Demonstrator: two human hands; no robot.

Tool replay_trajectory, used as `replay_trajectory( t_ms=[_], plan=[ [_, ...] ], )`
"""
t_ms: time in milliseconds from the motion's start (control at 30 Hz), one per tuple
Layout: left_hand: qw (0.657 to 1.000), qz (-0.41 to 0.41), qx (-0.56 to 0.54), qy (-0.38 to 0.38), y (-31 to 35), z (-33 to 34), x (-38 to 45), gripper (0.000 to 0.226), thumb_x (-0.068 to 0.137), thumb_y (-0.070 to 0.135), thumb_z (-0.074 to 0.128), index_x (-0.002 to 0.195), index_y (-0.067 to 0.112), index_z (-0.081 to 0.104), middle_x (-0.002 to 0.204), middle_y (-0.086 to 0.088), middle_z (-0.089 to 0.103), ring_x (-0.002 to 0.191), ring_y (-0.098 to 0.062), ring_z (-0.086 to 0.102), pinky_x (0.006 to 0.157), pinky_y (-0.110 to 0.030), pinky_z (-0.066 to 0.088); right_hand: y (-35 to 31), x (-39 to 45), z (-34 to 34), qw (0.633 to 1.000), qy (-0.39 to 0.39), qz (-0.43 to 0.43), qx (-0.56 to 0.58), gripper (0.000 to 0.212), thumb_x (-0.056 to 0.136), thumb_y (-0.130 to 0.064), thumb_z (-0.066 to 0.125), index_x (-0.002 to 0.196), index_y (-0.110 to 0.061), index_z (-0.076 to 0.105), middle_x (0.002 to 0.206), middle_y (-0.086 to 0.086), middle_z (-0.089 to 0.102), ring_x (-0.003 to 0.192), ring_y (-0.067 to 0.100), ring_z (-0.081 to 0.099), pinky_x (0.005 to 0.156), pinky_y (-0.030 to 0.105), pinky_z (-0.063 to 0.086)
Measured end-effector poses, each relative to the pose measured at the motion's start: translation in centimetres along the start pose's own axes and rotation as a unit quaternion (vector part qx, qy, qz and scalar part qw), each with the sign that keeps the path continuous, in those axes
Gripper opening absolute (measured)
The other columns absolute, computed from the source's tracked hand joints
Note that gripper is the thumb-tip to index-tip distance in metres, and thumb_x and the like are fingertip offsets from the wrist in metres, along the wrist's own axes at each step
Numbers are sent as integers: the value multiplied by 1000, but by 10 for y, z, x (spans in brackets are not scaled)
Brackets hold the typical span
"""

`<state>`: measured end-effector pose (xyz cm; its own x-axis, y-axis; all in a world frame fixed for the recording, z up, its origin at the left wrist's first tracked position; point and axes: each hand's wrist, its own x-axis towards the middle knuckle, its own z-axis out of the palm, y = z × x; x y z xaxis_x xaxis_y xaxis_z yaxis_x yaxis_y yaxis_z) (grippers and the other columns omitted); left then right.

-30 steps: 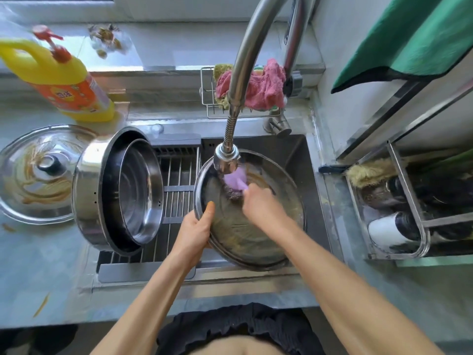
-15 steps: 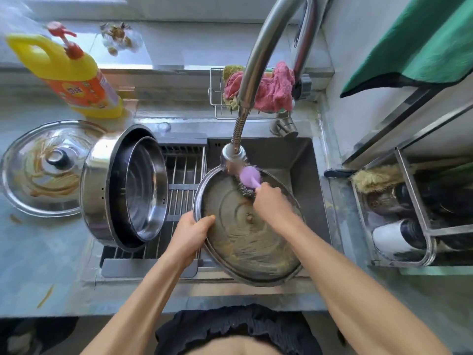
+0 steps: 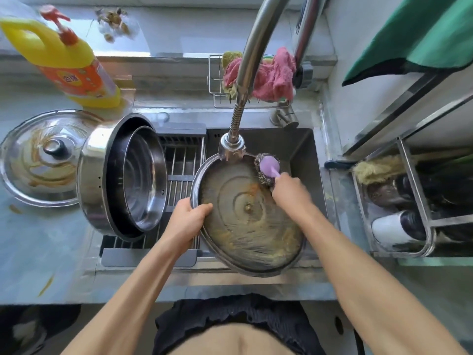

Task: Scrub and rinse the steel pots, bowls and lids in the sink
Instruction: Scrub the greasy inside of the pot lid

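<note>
A dirty steel lid point(image 3: 245, 221) lies tilted over the sink, its underside up and smeared with yellow-brown residue. My left hand point(image 3: 188, 219) grips its left rim, thumb on the inner face. My right hand point(image 3: 289, 190) holds a purple-handled steel-wool scrubber point(image 3: 267, 169) pressed against the lid's upper right edge, just beside the faucet head point(image 3: 231, 148). A steel pot point(image 3: 102, 175) lies on its side on the left with a steel bowl point(image 3: 143, 183) nested in it. A second soiled lid point(image 3: 43, 157) rests knob-up on the counter, far left.
A yellow detergent bottle point(image 3: 66, 60) stands at back left. A wire caddy holds pink and green cloths point(image 3: 271, 75) behind the faucet. A drying rack point(image 3: 183, 175) spans the sink's left part. At right, a steel rack point(image 3: 409, 201) holds a brush and bottles.
My right hand has swept the scrubber from the lid's upper middle to its upper right edge. The lid has shifted slightly toward me; my left hand keeps its grip on the rim.
</note>
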<state>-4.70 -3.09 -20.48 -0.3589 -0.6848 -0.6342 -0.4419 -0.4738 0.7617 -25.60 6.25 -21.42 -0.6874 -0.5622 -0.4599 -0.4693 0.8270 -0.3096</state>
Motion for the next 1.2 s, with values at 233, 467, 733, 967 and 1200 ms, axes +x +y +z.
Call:
replay_trajectory(
  t_ms=[233,467,733,967,1200],
  plan=[
    [1000,19,10,22,-9,-11,2,11,94,2,62,94,5,72,89,-13,78,89,-32,75,83,-47,60,17,-8,7,999,-33,8,-25,35,103,-23,34,133,-11,47,124,22,56,111,40,57,87,41,45],
    [999,17,8,48,-8,-13,-4,18,96,2,59,86,11,71,76,-4,77,79,-25,74,75,-42,60,28,-17,9,997,-72,13,-27,33,98,-14,39,128,-7,51,120,20,60,110,39,60,85,40,46],
    [996,55,7,67,0,-6,0,19,91,-2,60,82,10,71,78,-4,75,81,-25,71,73,-33,56,17,-7,-3,999,-36,24,-20,34,99,-17,38,130,-8,50,120,18,59,107,37,59,81,38,44],
    [996,72,1,58,6,5,-2,23,91,-4,59,78,11,71,72,1,75,77,-21,71,74,-34,58,-26,-7,-6,997,-29,-63,27,33,101,-20,33,126,-8,50,115,21,59,100,40,58,77,40,44],
    [996,63,-42,38,5,1,-3,20,93,-3,58,83,6,73,80,-10,77,81,-28,73,74,-38,61,-48,-28,-2,980,-66,-187,19,34,101,-20,30,130,-19,49,94,12,55,85,34,59,71,37,40]
  ],
)
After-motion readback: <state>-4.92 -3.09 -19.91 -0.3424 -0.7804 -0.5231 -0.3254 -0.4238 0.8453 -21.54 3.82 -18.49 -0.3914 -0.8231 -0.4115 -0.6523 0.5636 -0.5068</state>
